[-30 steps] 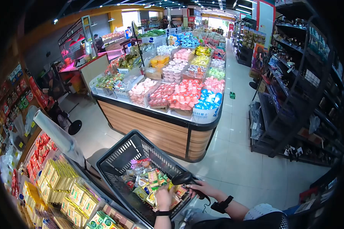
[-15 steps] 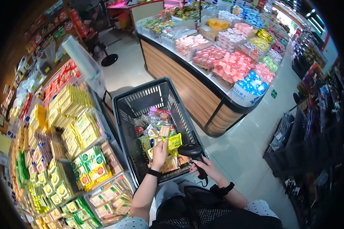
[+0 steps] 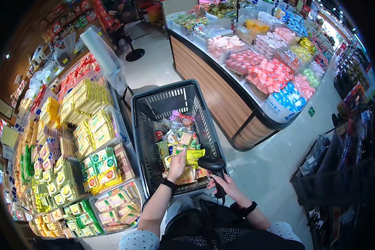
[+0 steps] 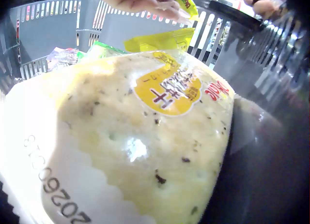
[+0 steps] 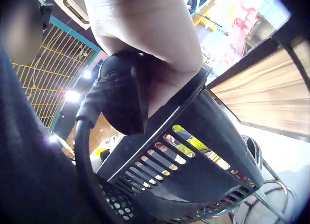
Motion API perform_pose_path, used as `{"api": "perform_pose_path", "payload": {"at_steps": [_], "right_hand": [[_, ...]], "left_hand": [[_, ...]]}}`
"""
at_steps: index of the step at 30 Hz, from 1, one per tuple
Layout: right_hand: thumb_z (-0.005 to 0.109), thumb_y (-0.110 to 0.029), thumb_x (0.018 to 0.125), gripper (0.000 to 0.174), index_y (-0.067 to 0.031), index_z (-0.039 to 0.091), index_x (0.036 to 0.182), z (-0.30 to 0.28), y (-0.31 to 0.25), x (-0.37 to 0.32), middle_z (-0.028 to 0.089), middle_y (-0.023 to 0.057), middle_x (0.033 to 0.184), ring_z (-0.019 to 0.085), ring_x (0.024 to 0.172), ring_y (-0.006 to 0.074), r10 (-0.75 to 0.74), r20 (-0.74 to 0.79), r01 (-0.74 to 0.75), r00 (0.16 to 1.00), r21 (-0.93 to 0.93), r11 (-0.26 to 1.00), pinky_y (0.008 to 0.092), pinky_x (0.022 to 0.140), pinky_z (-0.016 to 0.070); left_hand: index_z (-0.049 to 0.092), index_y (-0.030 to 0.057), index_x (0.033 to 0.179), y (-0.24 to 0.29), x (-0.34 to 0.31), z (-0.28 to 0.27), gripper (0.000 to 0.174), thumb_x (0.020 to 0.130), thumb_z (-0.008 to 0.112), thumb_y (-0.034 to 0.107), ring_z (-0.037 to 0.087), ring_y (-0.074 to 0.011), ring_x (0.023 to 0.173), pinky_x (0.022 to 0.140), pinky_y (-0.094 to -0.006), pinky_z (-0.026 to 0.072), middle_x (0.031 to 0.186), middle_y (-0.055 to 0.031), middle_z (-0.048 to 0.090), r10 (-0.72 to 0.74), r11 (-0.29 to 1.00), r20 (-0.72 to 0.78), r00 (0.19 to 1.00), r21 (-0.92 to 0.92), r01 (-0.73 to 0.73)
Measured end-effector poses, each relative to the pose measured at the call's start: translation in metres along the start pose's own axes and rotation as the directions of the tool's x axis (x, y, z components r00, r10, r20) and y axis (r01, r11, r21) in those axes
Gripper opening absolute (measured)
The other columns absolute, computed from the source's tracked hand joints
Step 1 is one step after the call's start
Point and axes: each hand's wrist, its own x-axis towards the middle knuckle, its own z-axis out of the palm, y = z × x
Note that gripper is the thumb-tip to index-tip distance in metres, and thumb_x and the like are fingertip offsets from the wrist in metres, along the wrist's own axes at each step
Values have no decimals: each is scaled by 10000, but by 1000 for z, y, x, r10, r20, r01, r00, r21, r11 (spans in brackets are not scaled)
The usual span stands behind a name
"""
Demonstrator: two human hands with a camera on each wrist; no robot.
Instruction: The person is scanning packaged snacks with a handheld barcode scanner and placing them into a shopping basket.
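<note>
My left hand [image 3: 178, 164] pinches one end of a yellow snack packet [image 3: 195, 156] over the black shopping basket [image 3: 162, 92]. In my right hand [image 3: 227, 184] is a black handheld barcode scanner [image 3: 211, 163], gripped by its handle, its head close to the packet's right end. Beneath them, several small wrapped snacks [image 3: 185, 138] lie in the basket. A large clear-wrapped biscuit [image 4: 145, 122] fills much of the left wrist view, below the hand. From the scanner's handle a black cable [image 5: 83, 141] hangs down in the right wrist view.
Left of the basket stands a stepped display of packaged biscuits [image 3: 102, 166], with a roll of plastic bags [image 3: 102, 54] at its far corner. A wood-sided counter [image 3: 212, 79] with tubs of sweets is ahead. Dark shelving [image 3: 337, 171] stands to the right.
The head view has tilted down and turned. My left hand, earlier down among the snacks, has raised the yellow packet beside the scanner. My right hand keeps its grip on the scanner.
</note>
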Motion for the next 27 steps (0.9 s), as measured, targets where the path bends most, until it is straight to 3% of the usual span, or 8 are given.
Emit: {"api": "perform_pose_path", "payload": {"at_steps": [9, 13, 15, 17, 21, 23, 25, 27], "right_hand": [[453, -263, 916, 322, -9, 460, 1114, 16, -1, -13, 577, 68, 818, 629, 753, 173, 9, -111, -12, 994, -32, 999, 260, 540, 524], [442, -277, 913, 306, 7, 469, 1022, 24, 5, -24, 572, 95, 776, 626, 700, 189, -41, -163, 41, 986, -3, 999, 285, 472, 531], [437, -302, 910, 312, -9, 449, 1015, 32, 2, -31, 565, 107, 769, 617, 659, 189, -31, -194, 26, 980, -28, 999, 294, 461, 535], [438, -342, 903, 341, -17, 448, 1001, 37, 5, -33, 560, 105, 763, 614, 645, 186, -53, -220, 42, 974, -57, 998, 300, 442, 534], [431, -440, 878, 440, -21, 445, 1013, 8, 38, -18, 562, 117, 700, 608, 566, 227, -6, -287, 16, 958, 30, 999, 370, 373, 526], [431, -458, 872, 464, -22, 448, 1031, -33, 59, 4, 570, 137, 670, 606, 532, 253, 170, -254, -114, 952, 221, 969, 400, 356, 519], [445, -550, 830, 516, -41, 530, 862, -19, 55, -1, 568, 92, 618, 584, 485, 210, -7, -299, 9, 954, 5, 1000, 396, 353, 502], [469, -569, 810, 517, -57, 536, 835, -20, 56, 1, 558, 75, 606, 556, 454, 189, 33, -411, -53, 911, -36, 998, 348, 336, 463]], "left_hand": [[577, 59, 1080, 46, -23, -44, 358, 940, 360, 307, 552, -392, 636, 584, -443, 430, 677, -238, 553, 129, 977, -19, 991, 171, -124], [393, 144, 1314, 88, -57, -103, 402, 957, 316, 312, 571, -178, 500, 492, -318, 461, 651, -143, 599, 61, 981, -184, 981, -173, -93], [339, 54, 1321, 104, -87, -132, 482, 961, 265, 366, 549, -142, 481, 479, -247, 462, 1013, -104, 586, -14, 712, -243, 970, -683, -161], [342, 22, 1290, 84, -112, -153, 534, 951, 231, 419, 563, -173, 506, 484, -254, 475, 1084, -134, 549, -135, 477, -316, 939, -851, -218], [448, 39, 1186, 45, -196, -205, 566, 907, 294, 507, 582, -225, 780, 589, -298, 489, 1016, -106, 582, -135, -182, -314, 940, -924, -335], [520, 40, 1044, 25, -235, -224, 532, 894, 325, 511, 581, -227, 768, 617, -329, 493, 943, -89, 595, -384, -285, -328, 863, -847, -448], [547, 58, 893, -25, -273, -241, 407, 897, 394, 435, 580, -214, 801, 650, -348, 491, 922, -73, 595, -367, -110, -460, 809, -842, -529], [549, 79, 837, -36, -303, -267, 277, 888, 464, 337, 583, -192, 810, 655, -333, 490, 904, -59, 599, -571, 33, -551, 608, -756, -654]]}}
